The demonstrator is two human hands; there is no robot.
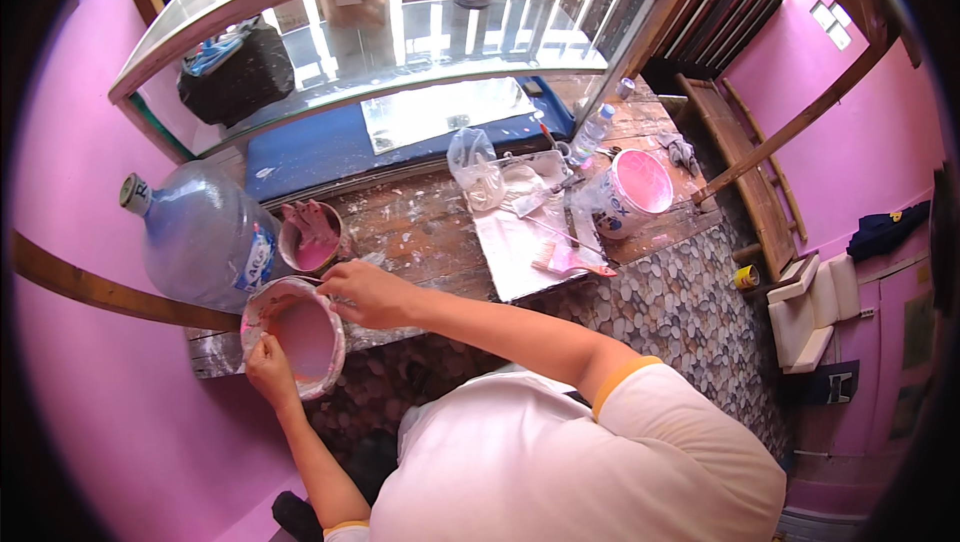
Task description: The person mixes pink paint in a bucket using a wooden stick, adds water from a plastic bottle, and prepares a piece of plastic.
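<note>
- Head view: my left hand [270,370] pinches the near-left rim of a round, pink-smeared white plastic bucket [336,354].
- My right hand [372,295] is at its far-right rim; whether it grips there, I cannot tell.
- The bucket, holding pink liquid [303,334], is just beside a big, round, bluish plastic jug [205,237].

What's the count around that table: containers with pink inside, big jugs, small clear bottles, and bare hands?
Containers with pink inside: 3 (held bucket, small pot, white bucket)
Big jug: 1
Small bottle: 1
Hands: 2 (left hand, right hand)
Total: 7
</note>
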